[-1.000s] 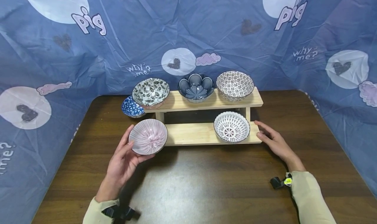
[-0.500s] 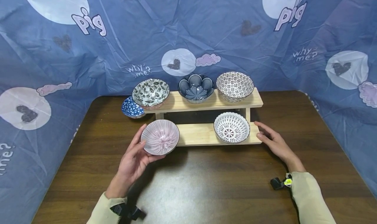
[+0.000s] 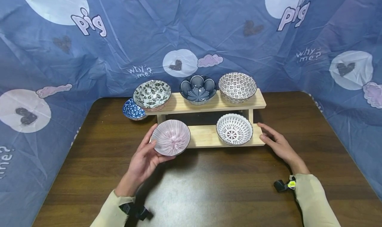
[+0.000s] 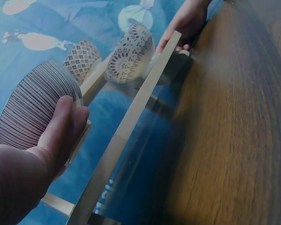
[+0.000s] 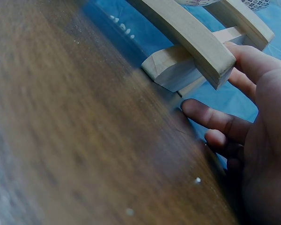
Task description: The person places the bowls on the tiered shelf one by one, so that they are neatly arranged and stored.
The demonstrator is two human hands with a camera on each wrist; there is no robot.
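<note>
My left hand (image 3: 144,162) holds a bowl with thin purple-pink stripes (image 3: 171,137), thumb at its rim and fingers beneath. This bowl overlaps the left end of a two-tier wooden stand's lower shelf (image 3: 203,136). In the left wrist view, the striped outside of the bowl (image 4: 37,108) faces the camera, close to the stand's boards. Over on the right, my right hand (image 3: 279,145) touches the end of the lower shelf. The right wrist view shows its thumb against the board end (image 5: 220,70), the other fingers loosely bent near the tabletop.
A white patterned bowl (image 3: 234,129) sits on the lower shelf's right part. Along the upper shelf stand a leaf-patterned bowl (image 3: 152,94), a dark blue petal-shaped bowl (image 3: 198,91) and a grey-patterned bowl (image 3: 237,87). Behind the stand's left end is a blue bowl (image 3: 132,109) on the brown table (image 3: 191,193).
My left hand has carried the striped bowl rightward, from beside the stand to over the lower shelf's left end. The right hand has stayed at the shelf's right end.
</note>
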